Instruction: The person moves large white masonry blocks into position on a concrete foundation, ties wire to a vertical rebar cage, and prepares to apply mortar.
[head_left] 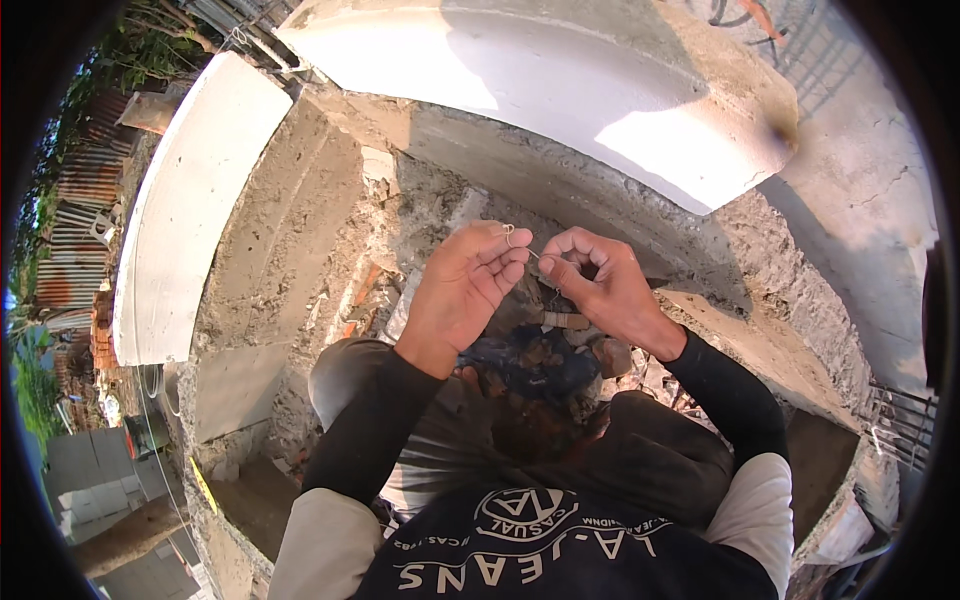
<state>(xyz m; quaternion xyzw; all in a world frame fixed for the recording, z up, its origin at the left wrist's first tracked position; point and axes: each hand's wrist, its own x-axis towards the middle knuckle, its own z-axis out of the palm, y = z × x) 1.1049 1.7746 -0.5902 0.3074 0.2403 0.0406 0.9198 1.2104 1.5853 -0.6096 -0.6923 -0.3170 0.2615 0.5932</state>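
My left hand (468, 285) is raised with its palm turned up and its fingers curled together. A thin pale string (509, 236) loops at its fingertips. Close beside it, my right hand (597, 282) pinches the string between thumb and index finger, with its other fingers curled in. A short taut length spans the small gap between the two hands. Below my right hand, a thin strand seems to hang down, but its end is lost against the rubble. Both hands are above my bent knees, touching nothing else that I can see.
I sit inside a rough concrete pit. White-faced curved slabs stand at the left (190, 200) and far side (600, 90). Broken brick and rubble (365, 290) lie around my legs. Steel bars (905, 425) stick out at the right, and rusty corrugated sheets (75, 255) stand at the far left.
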